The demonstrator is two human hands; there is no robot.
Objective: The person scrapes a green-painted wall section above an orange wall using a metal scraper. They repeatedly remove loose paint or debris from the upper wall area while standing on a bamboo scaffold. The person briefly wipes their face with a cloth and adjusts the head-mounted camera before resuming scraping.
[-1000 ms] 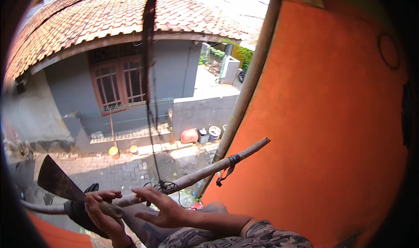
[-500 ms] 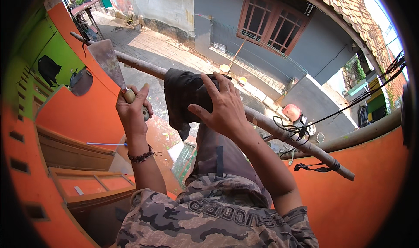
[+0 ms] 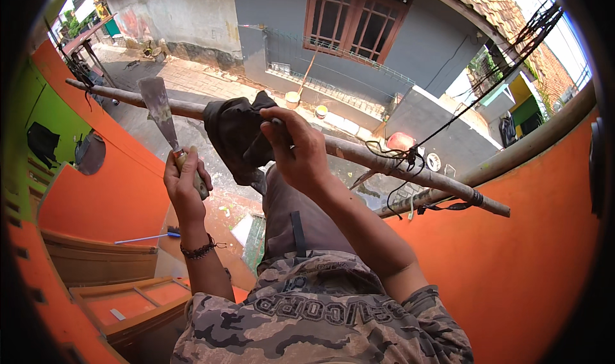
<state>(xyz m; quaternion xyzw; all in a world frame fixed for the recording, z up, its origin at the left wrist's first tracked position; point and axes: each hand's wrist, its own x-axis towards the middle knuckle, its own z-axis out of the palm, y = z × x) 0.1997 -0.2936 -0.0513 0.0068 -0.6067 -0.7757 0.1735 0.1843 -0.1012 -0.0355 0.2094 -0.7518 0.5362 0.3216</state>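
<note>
My left hand is closed around the wooden handle of a scraper. Its broad, stained metal blade points up and away from me. A black cloth is draped over a bamboo pole in front of me, with folds hanging toward my legs. My right hand has its fingers curled on the right end of this cloth and pinches a fold of it, just above the pole. The fingertips are partly hidden by the hand.
Black cord ties the pole at right, beside a thicker pole along the orange wall. Wooden panels stand low at left. Far below lie a paved lane, buckets and a grey house with a window.
My right hand has gone from spread fingers resting on the cloth to gripping a bunched fold. The scraper now stands more upright. The whole view has shifted, with the scene moving left and up.
</note>
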